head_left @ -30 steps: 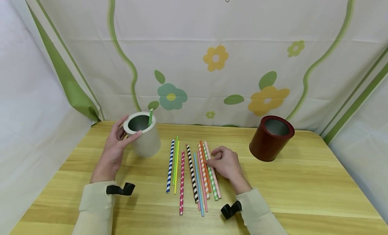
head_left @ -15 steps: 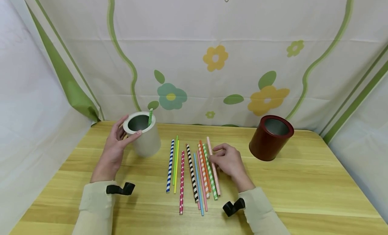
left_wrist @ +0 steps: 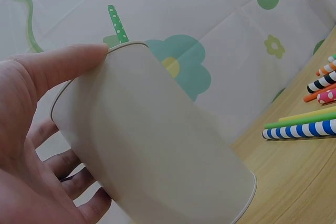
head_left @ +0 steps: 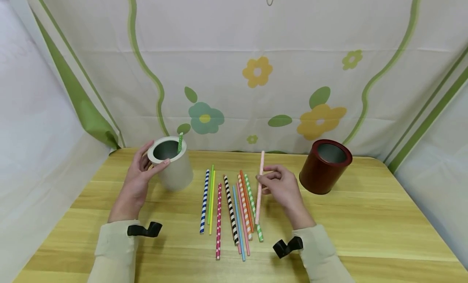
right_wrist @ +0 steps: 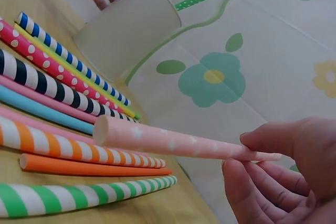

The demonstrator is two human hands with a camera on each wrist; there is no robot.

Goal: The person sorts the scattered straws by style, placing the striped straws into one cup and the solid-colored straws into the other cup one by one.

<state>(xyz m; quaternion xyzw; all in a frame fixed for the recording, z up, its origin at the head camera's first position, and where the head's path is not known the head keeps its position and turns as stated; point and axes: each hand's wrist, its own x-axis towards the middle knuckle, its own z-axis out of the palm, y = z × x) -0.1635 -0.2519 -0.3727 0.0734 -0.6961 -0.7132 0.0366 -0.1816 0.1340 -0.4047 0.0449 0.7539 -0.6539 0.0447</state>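
Observation:
My left hand (head_left: pixel 137 179) grips the rim and side of a white can (head_left: pixel 174 171) at the back left, thumb over the rim. One green straw with white dots (left_wrist: pixel 118 23) leans out of that can. My right hand (head_left: pixel 283 185) pinches a pale pink straw with white stars (right_wrist: pixel 173 142) between thumb and fingers. In the head view this straw is held steeply and overlaps the green striped straw (head_left: pixel 260 234). Left of it lie several more straws, among them an orange striped straw (right_wrist: pixel 47 142), a black striped straw (head_left: pixel 231 210) and a blue striped straw (head_left: pixel 204 201).
A dark red can (head_left: pixel 323 169) stands at the back right of the wooden table (head_left: pixel 365 218). Behind the table's far edge hangs a white curtain (head_left: pixel 219 72) with printed flowers. A black wrist camera (head_left: pixel 287 247) sits on the right sleeve.
The right hand has lifted the pale pink straw up from the right end of the row and moved slightly right with it. The left hand stays on the white can.

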